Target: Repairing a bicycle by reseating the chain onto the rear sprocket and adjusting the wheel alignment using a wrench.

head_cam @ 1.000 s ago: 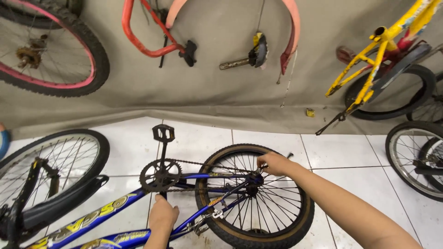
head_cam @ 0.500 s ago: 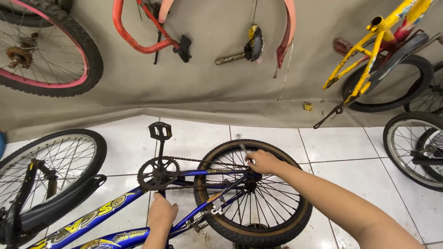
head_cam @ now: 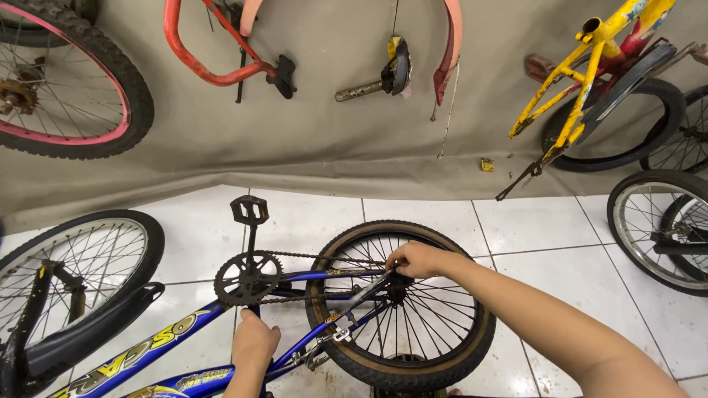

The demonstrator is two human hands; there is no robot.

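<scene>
While the head camera looks straight down, the right hand (head_cam: 417, 259) sits at the hub of the rear wheel (head_cam: 402, 306) of a blue bicycle (head_cam: 221, 332) lying upturned on white floor tiles (head_cam: 560, 243), fingers curled and pinching something small at the axle; what exactly is between the fingertips is too small to tell. Just below and to the left of it, the left hand (head_cam: 254, 346) is closed down on the blue frame tube under the chainring (head_cam: 247, 280), fingers wrapped out of sight, so the grip itself cannot be read. Running between the two hands is the chain (head_cam: 317, 256), stretched from chainring to hub, with a black pedal (head_cam: 249, 210) standing up above the left hand. Judging by the look of it, that wheel is rigid metal with a rubber tyre, moderately heavy, free to spin, and the greasy chain would be slippery, so the frame tube and the axle ends look like the surest places to hold. Further left of the left hand lies a second wheel (head_cam: 70, 273); beyond both hands a grey cloth (head_cam: 332, 147) carries a pink-rimmed wheel (head_cam: 66, 81), and off to the right of the right hand stands a yellow frame (head_cam: 582, 81).
</scene>
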